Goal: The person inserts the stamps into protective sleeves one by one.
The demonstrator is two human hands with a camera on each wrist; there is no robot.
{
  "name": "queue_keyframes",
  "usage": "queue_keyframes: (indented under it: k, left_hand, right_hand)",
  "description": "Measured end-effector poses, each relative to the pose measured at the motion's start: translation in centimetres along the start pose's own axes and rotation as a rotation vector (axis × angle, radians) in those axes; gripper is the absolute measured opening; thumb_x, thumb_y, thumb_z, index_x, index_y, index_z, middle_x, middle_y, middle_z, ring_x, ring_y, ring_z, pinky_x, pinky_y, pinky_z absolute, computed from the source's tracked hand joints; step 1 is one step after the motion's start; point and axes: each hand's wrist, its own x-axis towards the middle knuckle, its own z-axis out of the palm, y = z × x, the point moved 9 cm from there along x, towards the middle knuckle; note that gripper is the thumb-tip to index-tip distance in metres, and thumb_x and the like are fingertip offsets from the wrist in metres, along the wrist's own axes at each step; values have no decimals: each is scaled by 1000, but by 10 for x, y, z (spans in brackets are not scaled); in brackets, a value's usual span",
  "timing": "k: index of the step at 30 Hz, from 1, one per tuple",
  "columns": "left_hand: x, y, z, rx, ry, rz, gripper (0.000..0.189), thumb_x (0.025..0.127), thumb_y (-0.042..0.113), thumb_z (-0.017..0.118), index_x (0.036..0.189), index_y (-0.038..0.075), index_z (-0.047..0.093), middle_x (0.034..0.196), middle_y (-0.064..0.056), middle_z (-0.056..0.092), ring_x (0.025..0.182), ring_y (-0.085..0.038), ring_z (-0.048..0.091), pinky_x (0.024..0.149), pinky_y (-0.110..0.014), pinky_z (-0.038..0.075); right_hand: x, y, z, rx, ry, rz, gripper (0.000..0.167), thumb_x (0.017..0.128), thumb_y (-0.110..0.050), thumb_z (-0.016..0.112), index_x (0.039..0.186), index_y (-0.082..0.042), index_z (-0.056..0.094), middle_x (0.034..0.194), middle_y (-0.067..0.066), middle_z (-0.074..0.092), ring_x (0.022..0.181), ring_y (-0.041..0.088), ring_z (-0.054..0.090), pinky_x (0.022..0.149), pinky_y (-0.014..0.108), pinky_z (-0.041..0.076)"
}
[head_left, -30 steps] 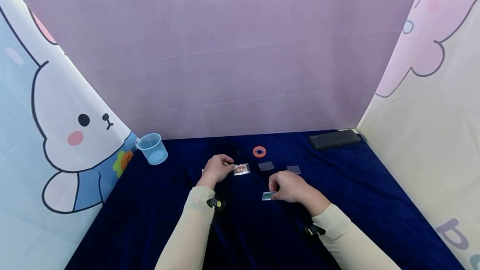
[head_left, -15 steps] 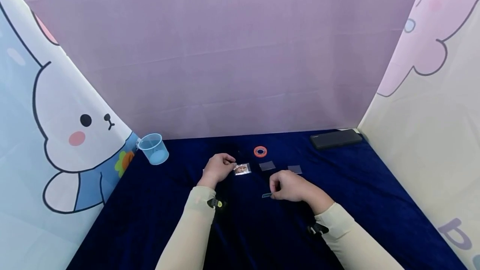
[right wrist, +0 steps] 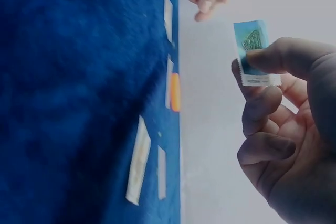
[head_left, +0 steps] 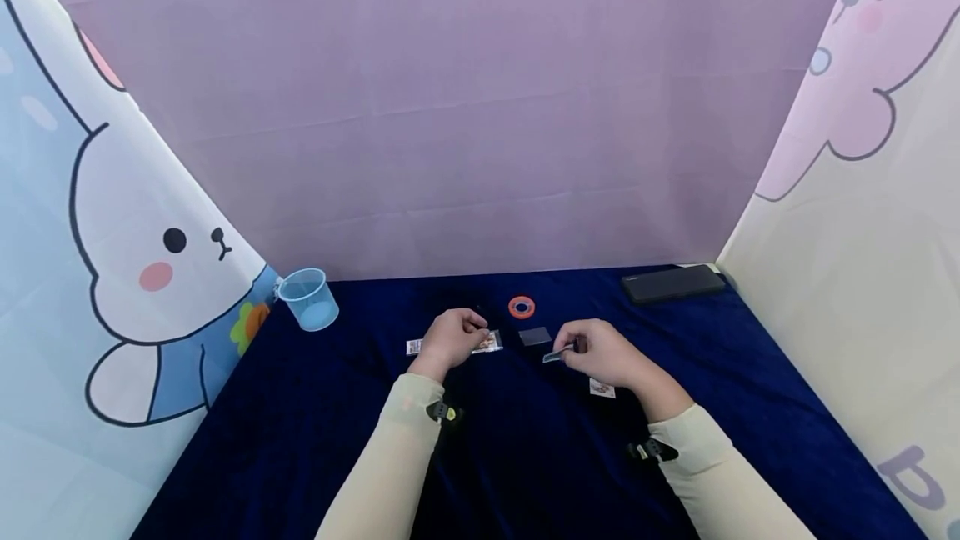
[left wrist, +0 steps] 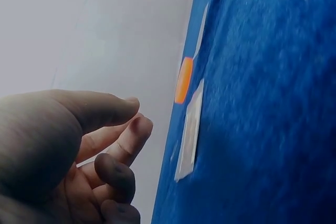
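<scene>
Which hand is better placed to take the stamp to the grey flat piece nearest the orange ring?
Right, I'd judge: the right hand pinches the stamp close to the grey flat piece in the head view; the left hand looks empty.

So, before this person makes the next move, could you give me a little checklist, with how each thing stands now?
1. Stamp held securely: ok, the right hand pinches it between thumb and fingers.
2. Left hand free: ok, it holds nothing, its fingertips apart from the picture card below.
3. Grey square uncovered: ok, it lies on the blue cloth in plain sight.
4. Grey square open along one edge: cannot tell, too small to see.
5. Orange ring off the square: ok, it lies just beyond it.
6. Small picture near the right wrist fully visible: not ok, the head view shows it partly covered.
</scene>
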Motion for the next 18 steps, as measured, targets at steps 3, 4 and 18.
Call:
queue_keyframes:
  k: [3,4,18]
  left_hand:
    - [1,7,6,18,-3,24,9,99,28,76,106,22,78,86,10,70,76,-12,65,73,-37,54]
    - [2,10,8,23,-4,33,10,99,28,76,106,22,78,86,10,70,77,-11,65,73,-37,54]
    - [11,32,32,74,-15,51,8,97,31,78,104,26,77,88,13,68,76,-8,64,76,-38,53]
  right_hand:
    - [-2,1,-17,-5,80,-8,12,96,-8,73,99,-19,77,92,-2,69,65,18,55,60,32,48]
    - [-2,2,-23,-3,107,-5,12,97,-9,73,99,-19,78,91,-1,70,65,18,55,59,31,48]
    - [-14,15,-73,5,285,43,8,100,-20,75,107,-19,76,74,5,61,55,19,47,49,31,39]
